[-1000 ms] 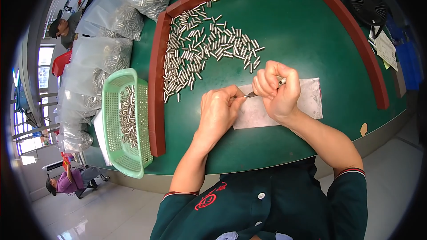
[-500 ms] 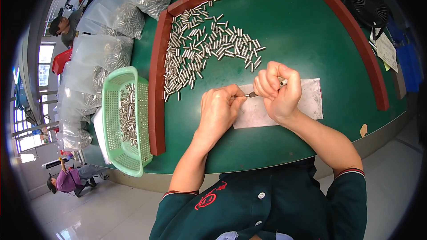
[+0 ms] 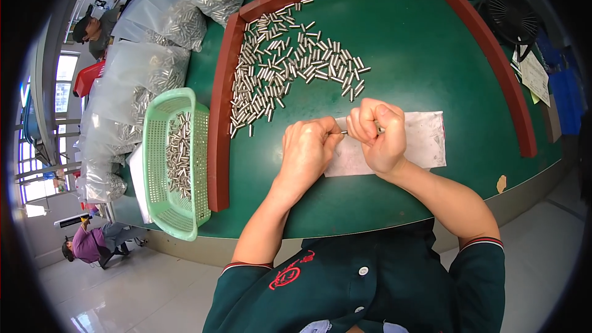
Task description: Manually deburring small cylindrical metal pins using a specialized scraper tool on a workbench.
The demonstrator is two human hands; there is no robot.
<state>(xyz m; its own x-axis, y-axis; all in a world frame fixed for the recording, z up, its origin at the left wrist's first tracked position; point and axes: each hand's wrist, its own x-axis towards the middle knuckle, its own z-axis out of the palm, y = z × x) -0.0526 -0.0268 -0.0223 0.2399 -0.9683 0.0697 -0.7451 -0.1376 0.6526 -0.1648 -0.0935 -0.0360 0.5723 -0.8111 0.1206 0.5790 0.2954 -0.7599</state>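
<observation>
My left hand [image 3: 306,151] is closed in a pinch on a small metal pin [image 3: 343,132], of which a short bit shows between my two hands. My right hand [image 3: 380,135] is curled in a fist around a thin tool, mostly hidden by the fingers. The hands almost meet, fingertips facing each other, over the left part of a stained whitish cloth [image 3: 422,142]. Beyond them, many loose silvery metal pins [image 3: 320,58] lie scattered on the green tabletop [image 3: 401,37].
A dark red wooden rail [image 3: 221,129] borders the work area. Left of it stands a green plastic basket [image 3: 201,172] with more pins. Clear bags of pins [image 3: 185,21] line the left and far side. A black fan [image 3: 509,15] is at far right. Two people are at left.
My right hand has moved slightly left and nearer, closing the gap to my left hand. The tool's dark tip, visible earlier between them, is now mostly covered. The view shifted a little.
</observation>
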